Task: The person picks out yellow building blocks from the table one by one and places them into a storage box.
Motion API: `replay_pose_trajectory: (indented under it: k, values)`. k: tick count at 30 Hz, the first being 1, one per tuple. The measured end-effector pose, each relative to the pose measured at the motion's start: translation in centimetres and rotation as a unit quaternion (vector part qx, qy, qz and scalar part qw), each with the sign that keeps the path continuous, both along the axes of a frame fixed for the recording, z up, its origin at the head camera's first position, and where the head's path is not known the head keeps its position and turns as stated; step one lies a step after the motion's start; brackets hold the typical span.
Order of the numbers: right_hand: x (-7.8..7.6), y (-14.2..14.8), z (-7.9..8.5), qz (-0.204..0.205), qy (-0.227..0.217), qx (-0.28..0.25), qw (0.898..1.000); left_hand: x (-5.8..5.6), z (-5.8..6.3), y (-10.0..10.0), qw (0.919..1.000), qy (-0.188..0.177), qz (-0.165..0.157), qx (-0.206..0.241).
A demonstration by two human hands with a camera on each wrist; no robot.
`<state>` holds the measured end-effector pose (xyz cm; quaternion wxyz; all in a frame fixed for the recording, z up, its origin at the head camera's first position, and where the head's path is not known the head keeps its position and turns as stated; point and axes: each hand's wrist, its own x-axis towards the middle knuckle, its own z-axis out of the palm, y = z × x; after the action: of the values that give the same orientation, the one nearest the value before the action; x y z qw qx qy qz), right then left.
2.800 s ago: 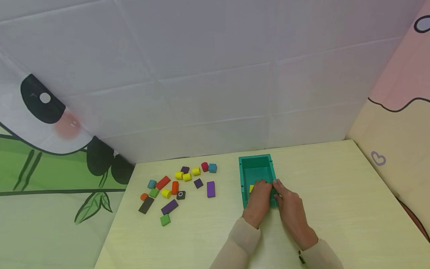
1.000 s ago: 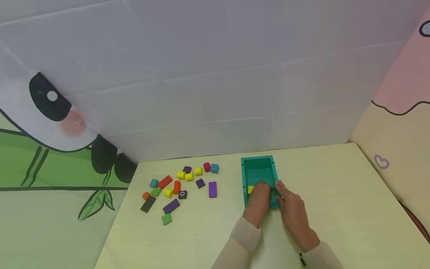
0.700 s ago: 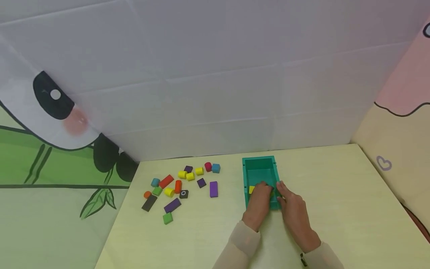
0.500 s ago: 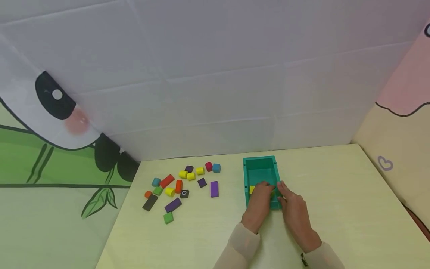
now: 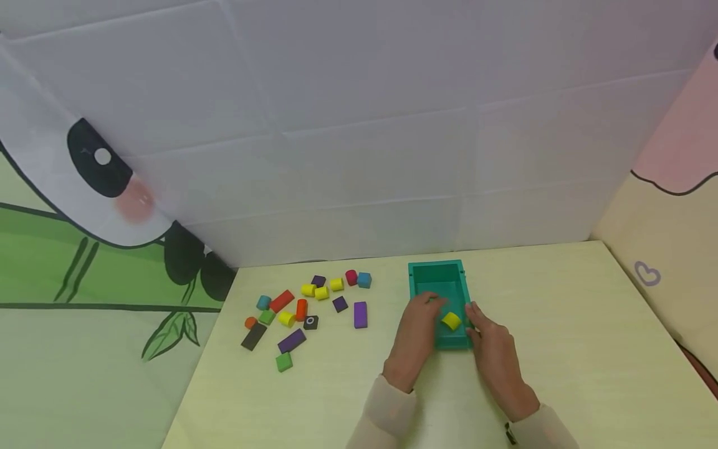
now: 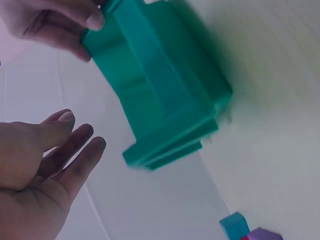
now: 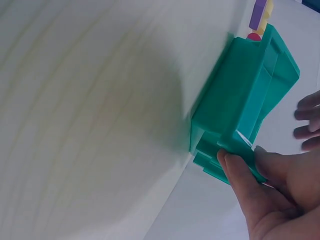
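Note:
A green plastic box (image 5: pixel 439 343) stands on the table in the head view, with a yellow cylinder block (image 5: pixel 451 321) lying inside near its right wall. My right hand (image 5: pixel 498 362) grips the box's right side; in the right wrist view its thumb and fingers (image 7: pixel 237 172) pinch the rim at one corner. Over the box's left side is my left hand (image 5: pixel 414 337), which covers part of that wall. The left wrist view shows this hand (image 6: pixel 45 170) with fingers apart and nothing between them, a short way from the box's opening.
Loose blocks are scattered to the left on the table, among them a purple block (image 5: pixel 361 315), a blue cube (image 5: pixel 364 280), a red block (image 5: pixel 282 301) and a dark block with a white ring (image 5: pixel 311 322). A pale wall (image 5: pixel 359 231) rises behind the table.
My left hand has drawn back leftward within the box and its fingers have spread, uncovering the yellow block at the right. Another yellow piece, seen earlier at the left, is hidden now. The right hand stays on the box.

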<state>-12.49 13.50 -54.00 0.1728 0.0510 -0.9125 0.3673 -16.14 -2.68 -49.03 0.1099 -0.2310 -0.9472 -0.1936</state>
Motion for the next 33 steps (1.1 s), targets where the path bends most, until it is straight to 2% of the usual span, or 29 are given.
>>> replay_pose_trajectory:
  k: [7,12,15,25,33]
  values:
    - [0.0,0.0,0.3,0.002,-0.028,-0.006,1.000,0.0,0.3,-3.1,0.9977,-0.006,0.016,0.066]
    - [0.1,0.0,0.4,-0.003,-0.036,-0.006,0.999,0.0,-0.1,-5.7,0.9939,-0.022,0.062,0.089]
    - [0.1,-0.1,0.4,-0.003,-0.035,-0.007,0.999,-0.1,-0.4,-7.3,0.9906,-0.031,0.090,0.098]
    - [0.3,-0.1,0.3,0.001,-0.028,-0.013,1.000,-0.5,-1.9,-13.7,0.9775,-0.014,0.166,0.129]
    - [0.3,0.0,0.2,-0.001,-0.022,-0.010,1.000,-0.5,-2.8,-16.9,0.9716,-0.018,0.206,0.115]
